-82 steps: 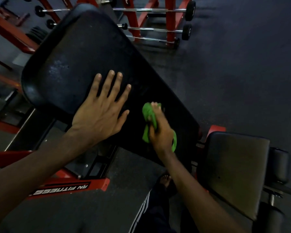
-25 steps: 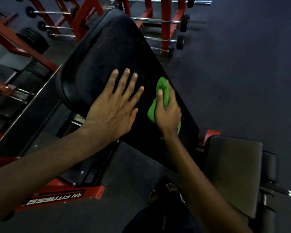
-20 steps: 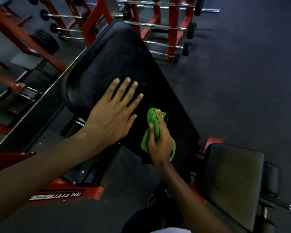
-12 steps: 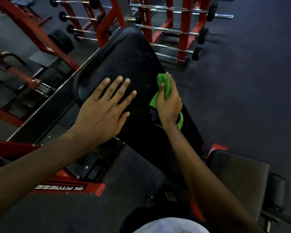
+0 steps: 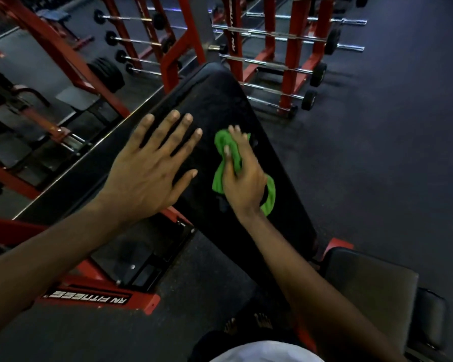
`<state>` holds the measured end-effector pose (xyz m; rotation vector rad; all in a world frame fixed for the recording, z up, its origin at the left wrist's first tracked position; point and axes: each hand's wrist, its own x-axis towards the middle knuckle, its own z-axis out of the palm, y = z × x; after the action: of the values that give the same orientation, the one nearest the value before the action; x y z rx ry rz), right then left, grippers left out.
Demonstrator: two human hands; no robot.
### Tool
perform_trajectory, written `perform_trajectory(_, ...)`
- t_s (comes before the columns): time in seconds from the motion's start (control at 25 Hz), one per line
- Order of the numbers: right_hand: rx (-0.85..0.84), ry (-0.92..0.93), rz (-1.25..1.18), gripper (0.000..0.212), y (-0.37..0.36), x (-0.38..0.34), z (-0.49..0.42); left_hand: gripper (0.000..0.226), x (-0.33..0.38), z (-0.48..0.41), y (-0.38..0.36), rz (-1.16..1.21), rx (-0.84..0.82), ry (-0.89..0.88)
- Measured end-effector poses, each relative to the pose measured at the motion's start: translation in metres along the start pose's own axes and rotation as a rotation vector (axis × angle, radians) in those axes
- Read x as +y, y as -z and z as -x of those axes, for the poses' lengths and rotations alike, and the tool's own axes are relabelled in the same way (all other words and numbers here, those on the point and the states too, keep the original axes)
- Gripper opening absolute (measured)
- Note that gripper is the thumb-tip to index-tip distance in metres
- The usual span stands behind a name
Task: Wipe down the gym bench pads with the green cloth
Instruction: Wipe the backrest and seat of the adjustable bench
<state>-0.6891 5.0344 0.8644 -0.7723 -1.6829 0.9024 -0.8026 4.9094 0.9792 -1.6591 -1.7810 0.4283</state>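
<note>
Back down the slope comes our right hand (image 5: pixel 242 178), fingers curled round the bunched green cloth (image 5: pixel 225 155), which now sits mid-way along the black back pad (image 5: pixel 220 100). Our left hand (image 5: pixel 152 165) lies spread flat just beside it, bracing. We judge the wiping mid-stroke, with the seat pad (image 5: pixel 372 288) at lower right yet to be reached.

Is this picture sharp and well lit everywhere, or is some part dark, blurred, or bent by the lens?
Head view: dim overall, so the black pad shows little surface detail. Head view: the right hand and the cloth are smeared by motion, while the left hand is sharper. Head view: the wide lens splays the red rack posts outward, and the chrome bars catch small glints.
</note>
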Motion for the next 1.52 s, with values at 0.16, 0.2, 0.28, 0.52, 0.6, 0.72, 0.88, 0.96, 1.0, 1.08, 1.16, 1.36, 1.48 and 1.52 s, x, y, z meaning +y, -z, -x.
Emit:
perform_trajectory(0.16, 0.075, -0.039, 0.041, 0.038, -0.007, -0.020, -0.071, 0.067, -0.001, -0.001, -0.007, 0.016, 0.026, -0.004)
perform_trajectory(0.2, 0.090, -0.036, 0.047, 0.039, -0.009, -0.020, -0.073, 0.066, -0.001, -0.001, -0.008, 0.016, 0.035, -0.003)
perform_trajectory(0.28, 0.104, 0.004, 0.035, 0.041, -0.010, -0.016, -0.054, 0.066, -0.001, -0.002, -0.009, 0.018, 0.051, -0.005)
perform_trajectory(0.52, -0.097, 0.171, 0.020, 0.044, 0.006, 0.011, 0.074, 0.064, 0.000, -0.003, -0.012, 0.016, 0.080, -0.003)
perform_trajectory(0.6, -0.099, 0.182, 0.006, 0.041, 0.004, 0.014, 0.070, 0.064, -0.001, -0.003, -0.013, 0.014, 0.084, -0.002)
perform_trajectory(0.72, -0.027, 0.156, -0.061, 0.035, -0.006, 0.004, 0.024, 0.064, -0.001, -0.002, -0.012, 0.005, 0.084, 0.005)
perform_trajectory(0.88, 0.076, -0.015, -0.005, 0.035, -0.006, -0.007, -0.066, 0.064, 0.001, -0.002, -0.012, 0.016, 0.073, 0.021)
perform_trajectory(0.96, 0.110, -0.069, 0.047, 0.036, -0.003, -0.004, -0.100, 0.064, 0.001, -0.001, -0.012, 0.006, 0.069, 0.024)
perform_trajectory(1.0, 0.120, -0.079, 0.053, 0.037, -0.004, -0.001, -0.107, 0.063, 0.001, -0.001, -0.012, 0.005, 0.073, 0.022)
perform_trajectory(1.08, 0.148, -0.093, 0.040, 0.037, -0.006, 0.001, -0.099, 0.063, 0.001, -0.002, -0.012, 0.013, 0.077, 0.015)
perform_trajectory(1.16, 0.178, -0.083, 0.065, 0.037, -0.007, 0.001, -0.073, 0.063, 0.001, -0.002, -0.012, 0.017, 0.079, 0.018)
perform_trajectory(1.36, 0.080, 0.029, 0.013, 0.038, -0.001, 0.020, -0.002, 0.063, 0.001, -0.002, -0.012, 0.028, 0.083, 0.022)
perform_trajectory(1.48, 0.070, 0.026, 0.003, 0.036, 0.001, 0.012, -0.017, 0.063, 0.001, -0.002, -0.011, 0.042, 0.079, 0.021)
perform_trajectory(1.52, 0.090, -0.002, 0.012, 0.036, -0.001, 0.005, -0.036, 0.062, 0.000, -0.002, -0.010, 0.047, 0.076, 0.017)
